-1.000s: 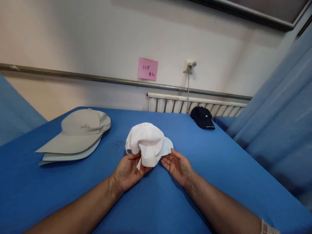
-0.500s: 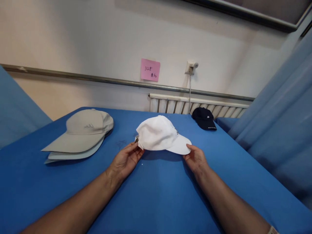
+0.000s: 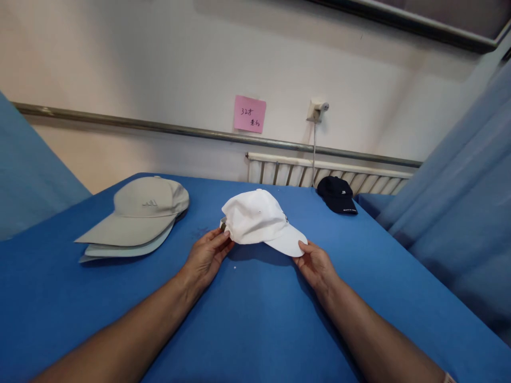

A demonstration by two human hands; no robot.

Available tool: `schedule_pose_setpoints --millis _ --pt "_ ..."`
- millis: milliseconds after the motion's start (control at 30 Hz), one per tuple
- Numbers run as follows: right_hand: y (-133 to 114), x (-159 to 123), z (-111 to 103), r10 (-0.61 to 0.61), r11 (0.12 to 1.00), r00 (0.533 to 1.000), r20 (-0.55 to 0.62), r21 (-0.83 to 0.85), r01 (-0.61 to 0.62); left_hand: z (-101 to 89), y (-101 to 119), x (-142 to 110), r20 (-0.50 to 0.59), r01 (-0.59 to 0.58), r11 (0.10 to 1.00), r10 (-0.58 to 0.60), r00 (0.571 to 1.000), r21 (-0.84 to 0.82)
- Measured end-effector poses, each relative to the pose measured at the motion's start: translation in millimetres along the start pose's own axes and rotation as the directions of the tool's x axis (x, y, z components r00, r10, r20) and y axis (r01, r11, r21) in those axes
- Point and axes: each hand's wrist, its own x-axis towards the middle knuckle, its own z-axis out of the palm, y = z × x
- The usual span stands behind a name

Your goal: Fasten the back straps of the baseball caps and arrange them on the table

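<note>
A white baseball cap [image 3: 255, 218] is held between my two hands, its brim pointing right and tilted down toward me. My left hand [image 3: 207, 255] pinches the back edge of the cap near the strap. The fingers of my right hand [image 3: 315, 266] close on the tip of the brim, thumb on top. Under the cap a shadow falls on the blue-covered table [image 3: 255, 319]. Left of my hands sits a stack of caps [image 3: 139, 207], a light grey one on top with pale brims below it.
A navy cap [image 3: 337, 194] lies at the table's far right corner. Behind are a white radiator [image 3: 287, 170], a metal rail [image 3: 159, 125], a pink note [image 3: 249, 114] and a wall socket [image 3: 315, 110]. Blue curtains [image 3: 459, 202] hang at both sides.
The cap's brim has swung slightly left and down toward me, and my right hand has moved a little left with it. My left hand keeps its hold at the back.
</note>
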Motion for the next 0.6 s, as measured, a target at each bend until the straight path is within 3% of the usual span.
schedule_pose_setpoints --millis 333,600 --pt "5.5 -7.1 4.2 -0.059 0.998 0.998 0.025 -0.007 0.059 -1.5 -2.1 0.7 0.03 0.119 0.991 -0.117 0.993 -0.069" --pt "7.4 -5.4 1.3 -0.078 0.997 0.995 0.056 -0.023 0.079 -0.1 -1.2 2.6 -0.005 0.081 0.994 -0.082 0.997 -0.067"
